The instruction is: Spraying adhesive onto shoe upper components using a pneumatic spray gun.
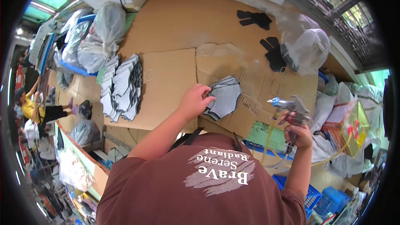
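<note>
My right hand (298,133) grips a metal spray gun (295,114) with a blue-tipped front, held up at the right side of the work surface. A yellowish hose (327,161) trails near it. With bent fingers, my left hand (194,103) pinches the left edge of a small fanned stack of grey cut fabric pieces (226,96) with dark edges. That stack lies on a cardboard sheet (168,81). Farther left on the cardboard are two overlapping rows of similar grey pieces (127,87).
Black cut pieces (273,54) lie at the far right, beside clear plastic bags (310,48). Bulging bags (102,37) sit in a blue crate at the left. Blue crates (331,200) stand low at the right. A person in yellow (37,108) is off to the left.
</note>
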